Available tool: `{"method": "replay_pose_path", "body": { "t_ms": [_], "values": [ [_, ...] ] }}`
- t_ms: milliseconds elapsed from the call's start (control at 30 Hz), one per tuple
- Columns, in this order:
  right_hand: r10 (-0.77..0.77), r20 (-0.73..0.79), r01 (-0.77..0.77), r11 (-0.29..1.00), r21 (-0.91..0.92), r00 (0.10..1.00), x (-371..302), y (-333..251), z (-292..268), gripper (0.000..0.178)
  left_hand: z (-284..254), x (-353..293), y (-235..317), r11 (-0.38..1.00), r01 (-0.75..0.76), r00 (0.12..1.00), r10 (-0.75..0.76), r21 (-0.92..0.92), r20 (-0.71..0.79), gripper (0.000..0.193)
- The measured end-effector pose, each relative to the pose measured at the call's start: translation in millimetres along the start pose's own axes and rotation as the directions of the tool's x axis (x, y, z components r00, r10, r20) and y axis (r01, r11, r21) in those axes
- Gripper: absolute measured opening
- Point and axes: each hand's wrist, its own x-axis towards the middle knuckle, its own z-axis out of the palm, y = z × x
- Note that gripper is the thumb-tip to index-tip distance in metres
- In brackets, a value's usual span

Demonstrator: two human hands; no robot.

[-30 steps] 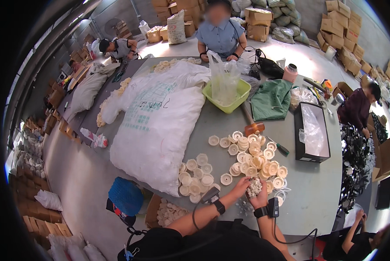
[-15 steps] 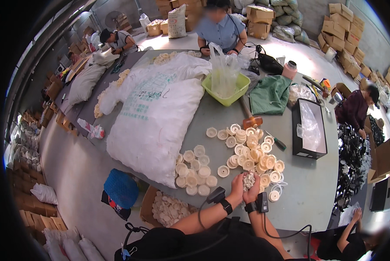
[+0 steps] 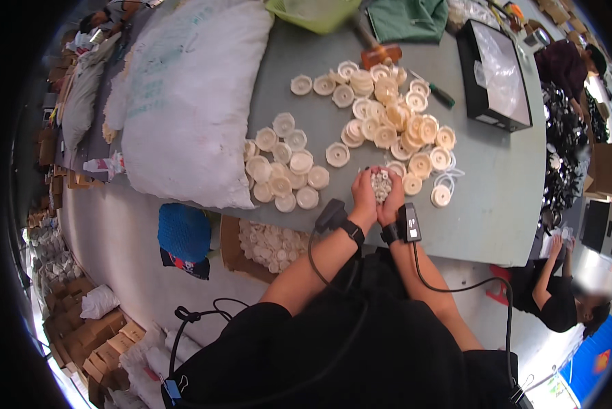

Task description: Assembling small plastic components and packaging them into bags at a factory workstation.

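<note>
My left hand [image 3: 364, 194] and my right hand [image 3: 392, 202] are cupped side by side, fingers curled round a heap of small whitish pieces [image 3: 381, 184]. They are held at the near side of the grey table, and what exactly the pieces are is too small to tell. Just beyond my fingertips spreads a pile of cream, scalloped plastic discs [image 3: 385, 136], some stacked and overlapping. To the left of my hands lies a second group of paler discs [image 3: 300, 162]. A loop of white cord [image 3: 449, 178] lies to the right of the larger pile.
A big white woven sack [image 3: 190, 116] covers the left part of the table [image 3: 486, 198]. Further back are a mallet [image 3: 381, 54], a green-handled screwdriver [image 3: 442, 95], a black box [image 3: 500, 75], a green basin [image 3: 316, 15] and green cloth [image 3: 408, 19]. A carton [image 3: 234, 245] of discs stands below.
My view has tilted downward, so the table and its things sit higher in the picture. My hands stay cupped together round the small whitish pieces.
</note>
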Motion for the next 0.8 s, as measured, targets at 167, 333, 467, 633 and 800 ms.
{"method": "replay_pose_path", "body": {
  "t_ms": [167, 333, 467, 633, 800],
  "values": [
    [-0.017, -0.012, 0.017, 0.999, -0.045, 1.000, 7, 6, -11, 0.026, -7, 9, -8, 0.996, 0.013, 1.000, -0.014, 0.088, 0.001, 0.021],
    [-0.006, -0.014, 0.005, 0.995, -0.098, 1.000, 23, 9, -6, 0.026, -4, 24, -5, 0.987, -0.060, 0.998, 0.061, 0.148, -0.001, 0.021],
    [-0.002, 0.003, 0.003, 0.989, -0.148, 1.000, 37, 9, -1, 0.027, 1, 36, 0, 0.959, -0.116, 0.993, 0.121, 0.258, -0.006, 0.021],
    [0.008, -0.044, -0.013, 0.995, -0.102, 0.999, 40, 11, 10, 0.028, 2, 48, 4, 0.977, -0.088, 0.994, 0.098, 0.196, -0.044, 0.024],
    [-0.048, -0.103, 0.015, 0.955, -0.295, 0.994, 44, 9, 12, 0.026, 6, 50, 12, 0.980, -0.040, 0.997, 0.051, 0.197, -0.052, 0.024]
  ]
}}
